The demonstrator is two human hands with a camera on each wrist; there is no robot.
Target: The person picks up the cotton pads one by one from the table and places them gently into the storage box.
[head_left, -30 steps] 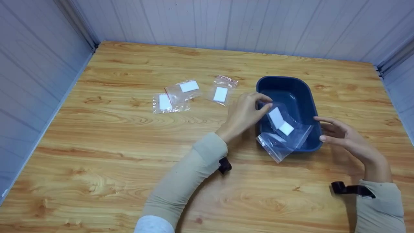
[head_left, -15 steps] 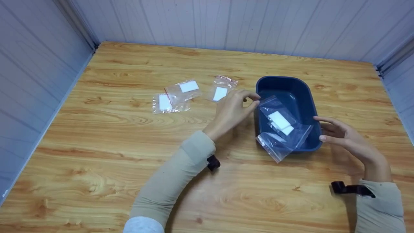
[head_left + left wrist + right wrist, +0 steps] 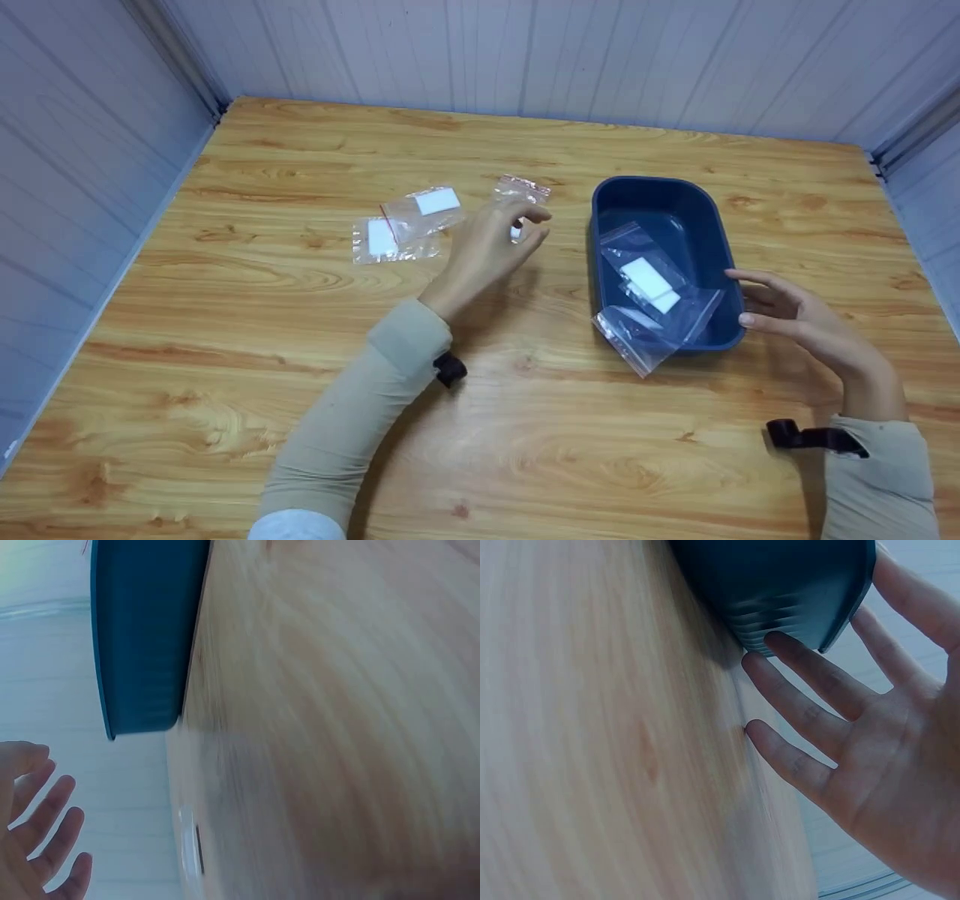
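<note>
My left hand (image 3: 487,244) hovers over the table with nothing in its loosely bent fingers, overlapping a small zip bag (image 3: 523,189) that has a red strip and a white piece inside. In the left wrist view the fingers (image 3: 56,832) are spread and bare. A dark blue plastic bin (image 3: 701,225) stands at the right, holding several clear zip bags (image 3: 646,277) with white pieces; one bag hangs over its front left rim. My right hand (image 3: 814,322) rests its fingertips at the bin's right side. The right wrist view shows those fingers (image 3: 802,709) extended along the bin wall.
Left of my left hand, two more clear zip bags with white pieces lie overlapping: the upper bag (image 3: 437,201) partly covers the lower bag (image 3: 382,238). Panelled walls (image 3: 487,52) bound the wooden table (image 3: 225,360) at the back and both sides.
My left hand has let go of a zip bag in the bin, which now lies on the others there. The hand has moved left, over the nearest bag. My right hand stays at the bin.
</note>
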